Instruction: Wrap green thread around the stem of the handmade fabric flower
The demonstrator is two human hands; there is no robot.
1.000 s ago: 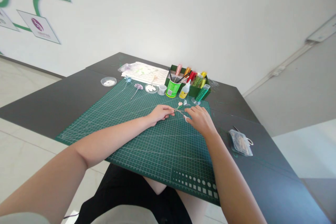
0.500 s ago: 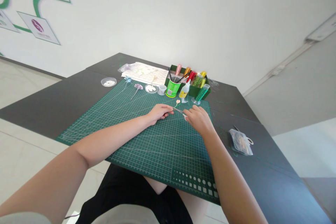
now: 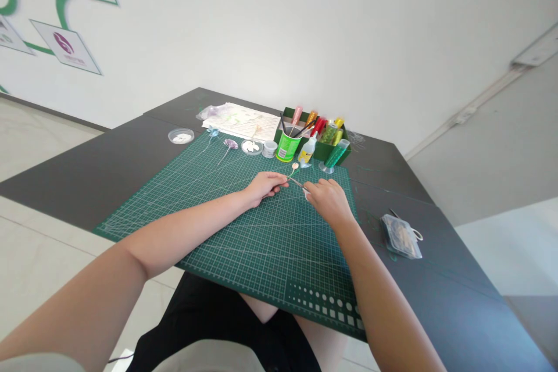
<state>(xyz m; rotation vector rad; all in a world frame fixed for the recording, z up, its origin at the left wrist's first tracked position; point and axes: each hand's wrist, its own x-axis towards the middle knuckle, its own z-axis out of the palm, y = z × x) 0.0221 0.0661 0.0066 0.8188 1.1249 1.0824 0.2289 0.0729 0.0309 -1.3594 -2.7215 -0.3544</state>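
Observation:
My left hand [image 3: 267,187] is closed, its thumb and fingers pinching the thin green stem of a small pale pink flower [image 3: 295,166]. The flower head stands just beyond my fingertips. My right hand [image 3: 328,197] is wrapped round a slim, pointed metal tool [image 3: 297,182] with something white at the grip; its exact kind is too small to tell. The tool's tip meets the stem by my left fingertips. Both hands are over the green cutting mat [image 3: 261,238].
Behind the hands stand a green can [image 3: 286,147] of brushes, a glue bottle [image 3: 307,151], a green box [image 3: 288,114] of coloured rolls and a green spool [image 3: 337,154]. A blue flower [image 3: 212,132] and purple flower [image 3: 231,144] lie left. At right sits a clear plastic case [image 3: 400,237].
The pale flower and the tool's tip have shifted very slightly between my hands. My right hand has moved a little left; both grips stay the same.

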